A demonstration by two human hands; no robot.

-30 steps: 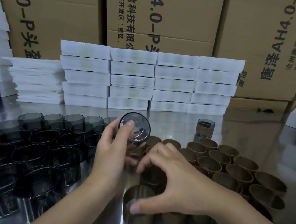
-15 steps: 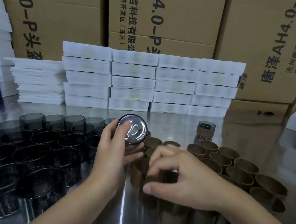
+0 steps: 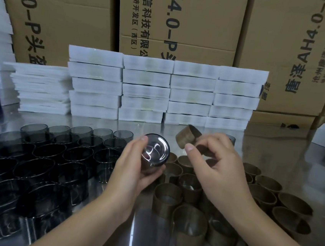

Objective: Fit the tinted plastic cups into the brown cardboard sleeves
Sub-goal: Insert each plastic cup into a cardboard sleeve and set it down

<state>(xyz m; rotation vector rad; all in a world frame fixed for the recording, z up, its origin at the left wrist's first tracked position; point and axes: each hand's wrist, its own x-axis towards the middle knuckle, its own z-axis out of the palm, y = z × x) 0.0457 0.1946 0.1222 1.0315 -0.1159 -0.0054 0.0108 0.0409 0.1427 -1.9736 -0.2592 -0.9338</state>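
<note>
You have one view, worn on your head, looking forward and down across the steel table (image 3: pixel 141 240). It faces the white stacks (image 3: pixel 167 92) squarely, mid-frame. In front of the stacks, close under the lens, your left hand (image 3: pixel 132 171) holds a tinted cup (image 3: pixel 155 152) and your right hand (image 3: pixel 219 169) a cardboard sleeve (image 3: pixel 186 138). Behind the stacks, cardboard boxes (image 3: pixel 188 21) fill the top.

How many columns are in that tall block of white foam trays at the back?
4 white foam tray columns, side by side: leftmost, second, third, rightmost. Shorter white piles sit further left.
</note>
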